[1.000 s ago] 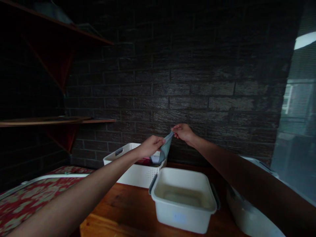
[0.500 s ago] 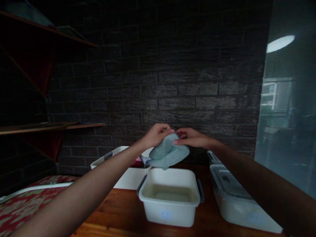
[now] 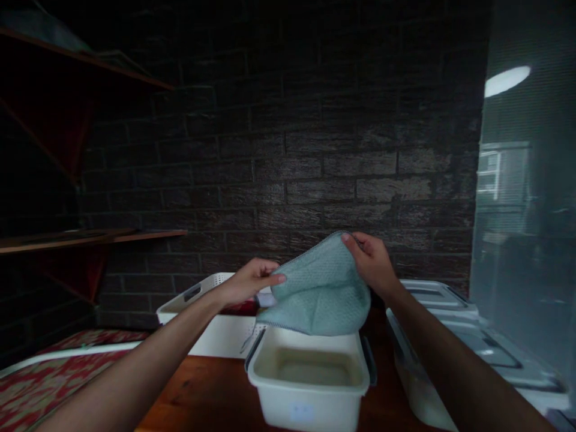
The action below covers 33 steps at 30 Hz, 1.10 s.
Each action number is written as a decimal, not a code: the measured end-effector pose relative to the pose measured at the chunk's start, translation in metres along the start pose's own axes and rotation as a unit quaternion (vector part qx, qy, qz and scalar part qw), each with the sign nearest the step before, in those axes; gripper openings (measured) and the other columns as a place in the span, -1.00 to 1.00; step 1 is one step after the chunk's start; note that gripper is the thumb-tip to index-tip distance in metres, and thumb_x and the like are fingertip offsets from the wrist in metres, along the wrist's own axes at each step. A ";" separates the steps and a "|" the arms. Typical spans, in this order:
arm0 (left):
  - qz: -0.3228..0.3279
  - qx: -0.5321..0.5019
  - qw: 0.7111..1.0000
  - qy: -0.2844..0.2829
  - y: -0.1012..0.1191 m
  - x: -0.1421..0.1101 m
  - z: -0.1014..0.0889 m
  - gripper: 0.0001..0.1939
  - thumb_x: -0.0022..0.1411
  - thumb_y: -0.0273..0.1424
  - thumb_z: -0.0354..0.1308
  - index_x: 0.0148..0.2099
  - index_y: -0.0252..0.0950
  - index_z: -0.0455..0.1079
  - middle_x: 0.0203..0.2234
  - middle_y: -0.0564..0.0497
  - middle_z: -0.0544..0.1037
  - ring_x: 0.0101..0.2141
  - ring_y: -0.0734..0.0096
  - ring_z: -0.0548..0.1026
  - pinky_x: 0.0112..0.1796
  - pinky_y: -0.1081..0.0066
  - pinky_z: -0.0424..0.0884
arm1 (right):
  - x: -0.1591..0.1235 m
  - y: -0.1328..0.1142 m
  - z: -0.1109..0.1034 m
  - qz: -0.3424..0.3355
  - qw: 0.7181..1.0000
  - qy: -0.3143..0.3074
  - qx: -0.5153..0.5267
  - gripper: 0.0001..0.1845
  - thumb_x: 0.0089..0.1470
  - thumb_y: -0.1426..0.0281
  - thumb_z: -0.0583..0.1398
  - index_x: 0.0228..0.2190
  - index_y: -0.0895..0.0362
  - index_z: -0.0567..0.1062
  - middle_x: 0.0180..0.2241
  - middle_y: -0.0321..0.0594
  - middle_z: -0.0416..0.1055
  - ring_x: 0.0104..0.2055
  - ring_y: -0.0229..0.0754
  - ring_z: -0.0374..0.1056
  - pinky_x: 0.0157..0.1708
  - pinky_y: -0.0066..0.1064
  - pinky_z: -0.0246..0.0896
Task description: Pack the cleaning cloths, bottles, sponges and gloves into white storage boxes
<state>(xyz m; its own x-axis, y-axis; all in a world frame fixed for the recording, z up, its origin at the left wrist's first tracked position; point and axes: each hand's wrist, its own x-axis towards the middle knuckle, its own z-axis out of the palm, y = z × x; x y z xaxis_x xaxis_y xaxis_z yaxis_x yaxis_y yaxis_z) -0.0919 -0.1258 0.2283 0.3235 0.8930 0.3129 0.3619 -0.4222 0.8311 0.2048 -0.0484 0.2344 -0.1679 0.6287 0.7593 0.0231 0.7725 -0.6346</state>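
A light blue-green waffle-weave cloth (image 3: 321, 294) hangs spread between my two hands over a white tub (image 3: 310, 387) that holds cloudy water. My left hand (image 3: 249, 280) pinches the cloth's left edge with closed fingers. My right hand (image 3: 371, 263) grips its upper right corner. The cloth's lower edge sags to just above the tub's far rim. Both forearms reach in from the bottom of the view.
A white perforated basket (image 3: 211, 327) with something red inside stands behind and left of the tub. A lidded white container (image 3: 454, 348) sits at the right. All rest on a wooden table (image 3: 202, 393). A patterned red surface (image 3: 40, 384) lies at left, wooden shelves (image 3: 90, 237) above, a dark brick wall behind.
The cloth was a narrow strip pulled up from the basket, then bunched between my hands; now it is spread wide and lower over the tub. My hands have moved apart.
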 end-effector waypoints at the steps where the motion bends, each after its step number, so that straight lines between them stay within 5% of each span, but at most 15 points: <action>1: 0.003 -0.012 1.000 0.023 -0.003 -0.003 -0.008 -0.69 0.16 -0.17 0.35 -0.32 -0.35 0.53 -0.44 0.01 0.59 -0.42 0.38 0.50 -0.39 0.46 0.36 | -0.004 0.002 -0.002 0.000 1.000 0.013 -0.008 -0.56 0.21 0.02 0.18 -0.49 0.11 0.42 -0.54 -0.35 0.26 -0.48 -0.25 0.16 -0.50 -0.46 0.06; 5: 0.029 -0.080 0.992 0.095 -0.010 -0.003 -0.027 -0.77 0.18 -0.25 0.37 -0.29 -0.34 0.54 -0.40 0.02 0.60 -0.37 0.44 0.49 -0.29 0.49 0.36 | -0.014 0.011 -0.004 0.016 0.997 0.078 -0.026 -0.55 0.21 0.05 0.19 -0.55 0.11 0.35 -0.58 -0.38 0.14 -0.51 -0.27 0.05 -0.53 -0.45 -0.06; 15: 0.113 -0.240 0.948 0.173 -0.020 0.020 -0.016 -0.73 0.23 -0.21 0.34 -0.24 -0.36 0.57 -0.36 -0.04 0.60 -0.32 0.43 0.51 -0.19 0.44 0.42 | -0.024 0.002 0.010 0.035 0.981 0.186 0.035 -0.57 0.26 0.04 0.15 -0.46 0.11 0.42 -0.55 -0.37 0.16 -0.49 -0.25 0.08 -0.49 -0.45 0.00; 21: 0.136 -0.274 0.928 0.212 -0.032 0.042 -0.015 -0.71 0.25 -0.17 0.31 -0.24 -0.32 0.56 -0.37 -0.02 0.59 -0.37 0.44 0.47 -0.28 0.46 0.40 | -0.035 0.027 0.032 0.079 0.946 0.276 0.151 -0.60 0.17 0.08 0.27 -0.51 0.13 0.46 -0.51 -0.36 0.23 -0.43 -0.25 0.14 -0.43 -0.46 0.07; 29: 0.157 -0.245 0.918 0.270 -0.046 0.065 -0.014 -0.75 0.22 -0.21 0.34 -0.33 -0.32 0.55 -0.46 0.06 0.51 -0.43 0.50 0.38 -0.38 0.53 0.29 | -0.035 0.054 0.040 0.127 0.898 0.315 0.280 -0.77 0.05 0.21 0.37 -0.46 0.10 0.54 -0.50 -0.37 0.35 -0.43 -0.24 0.22 -0.45 -0.46 0.13; 33: 0.165 -0.215 0.913 0.305 -0.058 0.065 -0.013 -0.71 0.21 -0.18 0.34 -0.40 -0.30 0.51 -0.53 0.10 0.42 -0.49 0.52 0.30 -0.45 0.52 0.23 | -0.041 0.060 0.034 0.105 0.925 0.294 0.219 -0.74 0.07 0.17 0.36 -0.43 0.11 0.58 -0.50 -0.38 0.33 -0.43 -0.27 0.16 -0.44 -0.46 0.06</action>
<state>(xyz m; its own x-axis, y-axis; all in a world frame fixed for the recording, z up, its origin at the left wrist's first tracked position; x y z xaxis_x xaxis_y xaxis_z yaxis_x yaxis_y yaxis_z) -0.1030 -0.0411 0.2063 -0.2406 0.7042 0.6680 -0.0858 -0.7010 0.7080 0.1797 -0.0313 0.1602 0.3625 0.7995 0.4789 -0.4282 0.5993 -0.6764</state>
